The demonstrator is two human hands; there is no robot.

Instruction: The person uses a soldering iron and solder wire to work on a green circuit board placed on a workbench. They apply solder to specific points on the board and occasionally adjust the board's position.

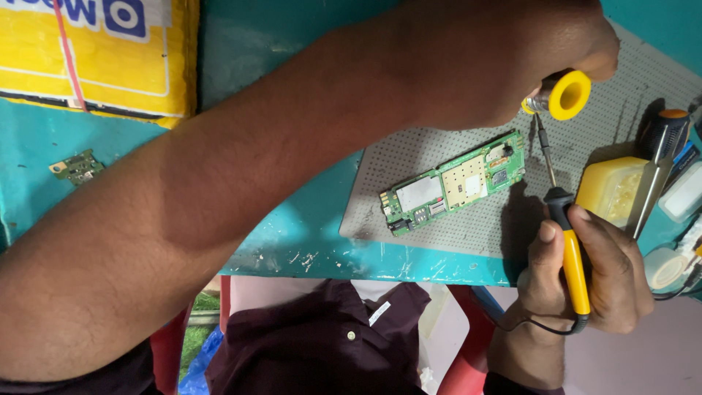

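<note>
Left hand (512,58) gripping yellow spool (569,94), soldering iron (567,234) upright, tip up

Circuit board (453,183): green, with silver and pale gold shield patches. Mat (621,102) under it: grey, dotted all over. Counter (292,234): teal, flecked white along the near edge. Soldering iron (572,256): yellow handle, black collar, black cord. Solder spool (569,94): yellow ring. Small tub (610,189): yellow. Screwdriver (667,132): black grip, orange cap. Box (95,51) at top left: yellow with white and blue print. Second small board (77,167): green. Shirt (322,344): dark maroon.
</note>
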